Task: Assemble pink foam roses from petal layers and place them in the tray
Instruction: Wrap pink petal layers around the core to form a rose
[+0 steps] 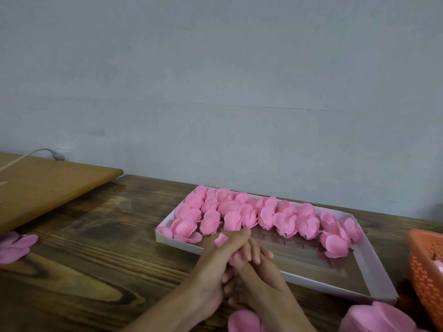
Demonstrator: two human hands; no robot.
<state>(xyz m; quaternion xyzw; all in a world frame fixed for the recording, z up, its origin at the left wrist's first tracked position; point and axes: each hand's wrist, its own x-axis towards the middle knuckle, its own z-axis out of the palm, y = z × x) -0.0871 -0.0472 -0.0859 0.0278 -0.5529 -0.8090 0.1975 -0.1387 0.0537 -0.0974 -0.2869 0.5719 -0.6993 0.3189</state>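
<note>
Right at the tray's (373, 257) near rim, rose mid-build

Head cam: my left hand (215, 264) and right hand (261, 274) both grip one half-made rose (221, 239). Bare tray floor lies just ahead and rightward, so I reckon the right hand's closer for the drop.

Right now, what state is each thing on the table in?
Tray, partly filled, near side bare.
Finished roses, packed along tray's far side.
Unfinished rose, held between both hands.
Left hand, gripping that rose.
Right hand, curled over it.
Basket, upright at right edge.
Petal stack, resting on table.
</note>
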